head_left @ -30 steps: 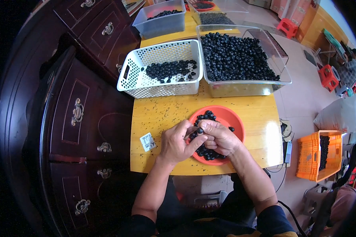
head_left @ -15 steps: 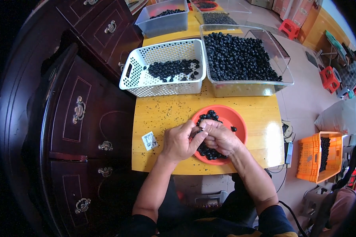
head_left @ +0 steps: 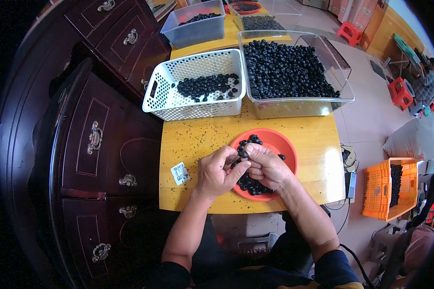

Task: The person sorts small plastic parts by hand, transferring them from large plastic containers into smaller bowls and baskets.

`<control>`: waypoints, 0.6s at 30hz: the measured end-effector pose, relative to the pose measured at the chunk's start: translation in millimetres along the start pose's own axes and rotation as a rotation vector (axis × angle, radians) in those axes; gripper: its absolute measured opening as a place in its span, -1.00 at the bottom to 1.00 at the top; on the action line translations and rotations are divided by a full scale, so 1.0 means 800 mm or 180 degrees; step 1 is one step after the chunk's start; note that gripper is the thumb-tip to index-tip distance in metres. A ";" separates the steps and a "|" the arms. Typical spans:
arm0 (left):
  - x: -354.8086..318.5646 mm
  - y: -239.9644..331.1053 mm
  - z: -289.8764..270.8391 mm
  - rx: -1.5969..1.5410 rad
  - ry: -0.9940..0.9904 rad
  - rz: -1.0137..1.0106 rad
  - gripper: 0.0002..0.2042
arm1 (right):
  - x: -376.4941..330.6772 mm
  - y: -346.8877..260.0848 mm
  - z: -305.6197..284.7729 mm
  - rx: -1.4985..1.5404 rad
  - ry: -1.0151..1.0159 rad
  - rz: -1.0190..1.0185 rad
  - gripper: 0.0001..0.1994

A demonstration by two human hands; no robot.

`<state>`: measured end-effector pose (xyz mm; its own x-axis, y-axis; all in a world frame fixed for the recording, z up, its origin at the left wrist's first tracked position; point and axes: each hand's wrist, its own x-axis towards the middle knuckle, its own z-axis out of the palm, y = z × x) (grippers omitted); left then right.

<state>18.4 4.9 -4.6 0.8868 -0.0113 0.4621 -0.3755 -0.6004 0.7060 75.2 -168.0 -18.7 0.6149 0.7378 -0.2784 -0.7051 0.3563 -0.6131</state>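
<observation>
Over an orange-red plastic bowl [head_left: 288, 149], my two hands meet at the fingertips. Several small round black parts [head_left: 255, 185] lie in the bowl, partly hidden under my fingers. My left hand [head_left: 217, 171] is closed, thumb and forefinger pinched at one small round black part [head_left: 243, 153]. From the right, my right hand [head_left: 270, 168] grips the same part between thumb and bent forefinger, its other fingers curled. Exactly where each fingertip touches it is hard to make out. A single black part [head_left: 281, 157] sits apart at the bowl's right side.
Behind the bowl stand a white perforated basket [head_left: 193, 111] and a clear bin [head_left: 299, 100], both holding black parts. Small dark crumbs and a white label [head_left: 180, 173] lie on the yellow table [head_left: 318, 144]. Dark drawers [head_left: 94, 154] border the left; an orange crate [head_left: 377, 190] stands right.
The forefingers have shifted slightly at the pinch, and the black part between the fingertips shows more plainly now. The whole view has moved a little; the bowl and containers stay put.
</observation>
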 end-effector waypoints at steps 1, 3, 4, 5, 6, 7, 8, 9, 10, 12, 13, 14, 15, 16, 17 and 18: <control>-0.002 0.001 0.001 -0.0152 0.0153 -0.0048 -0.75 | 0.002 -0.001 -0.004 0.0120 -0.0126 0.0002 -0.77; -0.004 0.007 0.001 -0.0191 0.0282 -0.0044 -0.75 | 0.003 -0.001 -0.007 0.0238 -0.0244 0.0003 -0.78; -0.003 0.008 0.002 -0.0232 0.0413 -0.0043 -0.74 | 0.004 0.000 -0.008 0.0229 -0.0255 -0.0019 -0.78; -0.003 0.007 0.005 -0.0238 0.0412 -0.0044 -0.74 | 0.004 0.000 -0.008 0.0220 -0.0266 -0.0041 -0.78; -0.003 0.007 0.009 -0.0261 0.0535 0.0081 -0.73 | 0.005 0.001 -0.006 0.0219 -0.0271 -0.0035 -0.78; -0.004 0.006 0.010 -0.0281 0.0657 0.0206 -0.70 | 0.004 0.001 -0.003 0.0255 -0.0278 -0.0009 -0.78; -0.003 0.004 0.009 -0.0275 0.0663 0.0202 -0.70 | 0.005 0.001 -0.001 0.0292 -0.0286 0.0016 -0.78; -0.001 0.003 0.008 0.0058 0.0670 0.0533 -0.71 | 0.005 0.003 -0.001 0.0289 -0.0285 0.0018 -0.78; 0.000 0.001 0.008 0.0393 0.0674 0.0863 -0.71 | 0.006 0.005 -0.001 0.0325 -0.0292 0.0006 -0.78; -0.006 -0.001 0.006 0.0591 0.0681 0.0715 -0.74 | 0.008 0.010 -0.002 0.0360 -0.0299 -0.0008 -0.78; -0.007 -0.002 0.003 0.0798 0.0639 0.0838 -0.74 | 0.009 0.012 -0.003 0.0377 -0.0283 -0.0015 -0.79; -0.007 -0.003 0.002 0.1006 0.0595 0.0963 -0.75 | 0.009 0.013 -0.003 0.0394 -0.0267 -0.0023 -0.79; -0.008 -0.003 0.001 0.1010 0.0596 0.0966 -0.75 | 0.009 0.014 -0.002 0.0393 -0.0272 -0.0026 -0.79; -0.008 -0.004 0.000 0.1037 0.0597 0.0996 -0.76 | 0.010 0.016 -0.001 0.0369 -0.0245 -0.0053 -0.79; -0.008 -0.004 -0.001 0.1066 0.0597 0.1027 -0.78 | 0.010 0.016 0.001 0.0346 -0.0218 -0.0081 -0.80; -0.007 0.000 0.001 0.1070 0.0594 0.1032 -0.78 | 0.010 0.015 0.001 0.0348 -0.0222 -0.0086 -0.80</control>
<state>13.4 4.1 -7.9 0.6639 -0.1151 0.7389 -0.4890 -0.8144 0.3125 70.9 -157.4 -27.6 0.6108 0.7639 -0.2084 -0.7253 0.4341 -0.5343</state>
